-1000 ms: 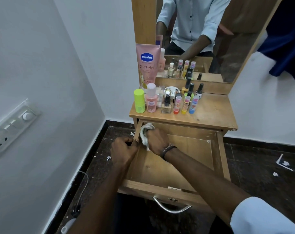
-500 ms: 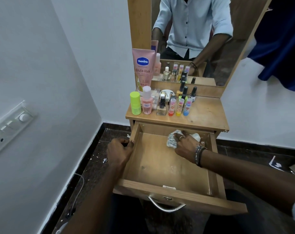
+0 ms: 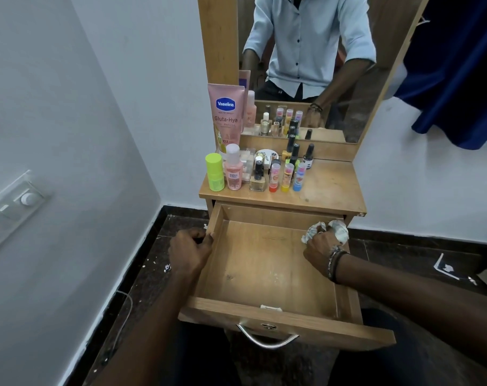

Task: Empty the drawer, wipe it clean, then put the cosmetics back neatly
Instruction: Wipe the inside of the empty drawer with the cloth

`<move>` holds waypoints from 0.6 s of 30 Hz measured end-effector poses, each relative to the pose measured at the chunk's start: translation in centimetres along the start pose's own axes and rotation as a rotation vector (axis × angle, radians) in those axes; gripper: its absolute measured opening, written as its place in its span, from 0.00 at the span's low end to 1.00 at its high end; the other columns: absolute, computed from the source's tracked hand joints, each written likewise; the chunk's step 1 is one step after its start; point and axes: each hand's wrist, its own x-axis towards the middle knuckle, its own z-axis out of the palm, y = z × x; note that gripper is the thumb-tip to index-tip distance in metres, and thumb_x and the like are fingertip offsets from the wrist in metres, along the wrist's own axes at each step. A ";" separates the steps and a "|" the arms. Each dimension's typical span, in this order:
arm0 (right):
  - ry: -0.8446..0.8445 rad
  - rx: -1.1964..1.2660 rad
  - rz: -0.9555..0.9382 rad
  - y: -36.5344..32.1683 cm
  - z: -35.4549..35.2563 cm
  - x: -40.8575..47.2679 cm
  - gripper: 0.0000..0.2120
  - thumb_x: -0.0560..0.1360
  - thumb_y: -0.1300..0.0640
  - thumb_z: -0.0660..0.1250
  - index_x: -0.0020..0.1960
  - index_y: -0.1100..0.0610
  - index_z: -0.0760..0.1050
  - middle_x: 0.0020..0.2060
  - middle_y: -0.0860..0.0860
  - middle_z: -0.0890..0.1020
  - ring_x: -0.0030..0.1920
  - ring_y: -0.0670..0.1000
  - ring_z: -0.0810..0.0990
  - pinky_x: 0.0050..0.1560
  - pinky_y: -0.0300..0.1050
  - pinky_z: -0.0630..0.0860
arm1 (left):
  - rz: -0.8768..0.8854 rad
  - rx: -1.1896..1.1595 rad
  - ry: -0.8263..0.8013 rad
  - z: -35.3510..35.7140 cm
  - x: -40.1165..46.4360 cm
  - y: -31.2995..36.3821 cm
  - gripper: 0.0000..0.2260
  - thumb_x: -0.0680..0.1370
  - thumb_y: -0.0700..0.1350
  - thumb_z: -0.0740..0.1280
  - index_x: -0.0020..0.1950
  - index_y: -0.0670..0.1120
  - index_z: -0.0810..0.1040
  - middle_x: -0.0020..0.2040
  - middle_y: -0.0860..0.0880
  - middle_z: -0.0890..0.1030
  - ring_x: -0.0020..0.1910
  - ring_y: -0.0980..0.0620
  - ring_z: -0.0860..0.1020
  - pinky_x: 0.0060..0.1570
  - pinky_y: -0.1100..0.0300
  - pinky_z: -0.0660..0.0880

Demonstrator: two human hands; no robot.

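Wiping stage. The right hand (image 3: 319,246), closed on the cloth (image 3: 338,229), has swept from the far-left corner of the drawer (image 3: 264,263) to its far-right corner; the far strip is likely done. The left hand (image 3: 189,250) grips the left wall, steadying. The cosmetics (image 3: 260,169) stand on the desk (image 3: 331,188), beyond both hands.

**A dressing corner in a home**

A small wooden counter (image 3: 328,188) with a tall mirror (image 3: 314,65) stands against white walls. Cosmetics (image 3: 264,168) stand on it, a switchboard (image 3: 11,210) is on the wall, and the floor (image 3: 404,254) is dark stone.
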 end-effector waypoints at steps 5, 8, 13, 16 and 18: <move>-0.069 0.019 -0.106 -0.3 -1.8 -3.1 0.17 0.81 0.65 0.57 0.68 0.65 0.73 0.67 0.64 0.75 0.67 0.67 0.73 0.63 0.65 0.72 | -0.010 -0.006 0.007 -0.1 -0.2 0.2 0.07 0.75 0.44 0.71 0.37 0.45 0.84 0.32 0.51 0.81 0.34 0.51 0.78 0.40 0.58 0.69; -0.082 0.019 -0.253 -0.7 -2.3 -4.7 0.14 0.81 0.59 0.61 0.64 0.64 0.76 0.62 0.60 0.79 0.62 0.62 0.78 0.59 0.57 0.76 | -0.006 -0.005 0.016 0.0 -0.2 0.3 0.06 0.75 0.45 0.71 0.41 0.44 0.85 0.36 0.49 0.83 0.37 0.49 0.79 0.42 0.57 0.71; -0.126 0.038 -0.344 0.0 -3.4 -5.4 0.14 0.79 0.55 0.66 0.61 0.63 0.77 0.57 0.59 0.82 0.57 0.58 0.82 0.54 0.51 0.77 | 0.000 0.000 0.012 0.0 -0.1 0.3 0.06 0.75 0.45 0.72 0.42 0.45 0.85 0.38 0.48 0.85 0.38 0.49 0.81 0.45 0.54 0.76; -0.130 0.097 -0.209 0.4 -3.0 -3.3 0.13 0.79 0.56 0.65 0.62 0.60 0.77 0.60 0.58 0.80 0.60 0.60 0.80 0.59 0.55 0.76 | -0.004 -0.005 0.004 -0.1 -0.2 0.3 0.06 0.74 0.46 0.71 0.39 0.46 0.84 0.35 0.49 0.84 0.37 0.48 0.81 0.46 0.50 0.79; -0.111 0.102 -0.094 1.0 -3.0 -2.1 0.16 0.80 0.57 0.62 0.66 0.59 0.75 0.67 0.60 0.76 0.66 0.63 0.75 0.64 0.60 0.73 | -0.006 -0.001 0.001 -0.1 -0.2 0.3 0.07 0.74 0.46 0.71 0.38 0.46 0.84 0.35 0.49 0.84 0.38 0.47 0.82 0.45 0.49 0.79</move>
